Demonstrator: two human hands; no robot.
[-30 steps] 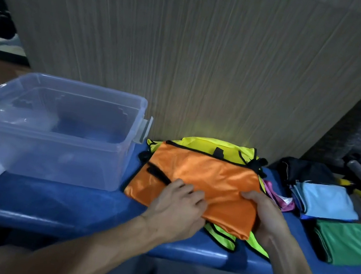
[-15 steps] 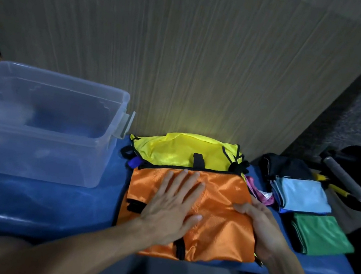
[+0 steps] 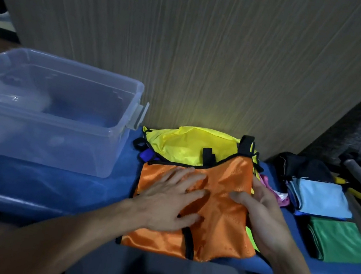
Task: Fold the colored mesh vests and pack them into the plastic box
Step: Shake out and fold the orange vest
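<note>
Since half a second ago our right hand (image 3: 264, 214) has shifted onto the right edge of the orange mesh vest (image 3: 225, 193), fingers loosely curved, gripping nothing we can see. Our left hand (image 3: 170, 202) presses flat on it at frame centre. Behind lies the yellow vest (image 3: 183, 144); the clear plastic box (image 3: 58, 139) stands left.

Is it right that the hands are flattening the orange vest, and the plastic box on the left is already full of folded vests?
Not quite. The head view shows the plastic box holds no vests yet. The rest is right: the left hand and right hand are flattening the orange vest.
</note>
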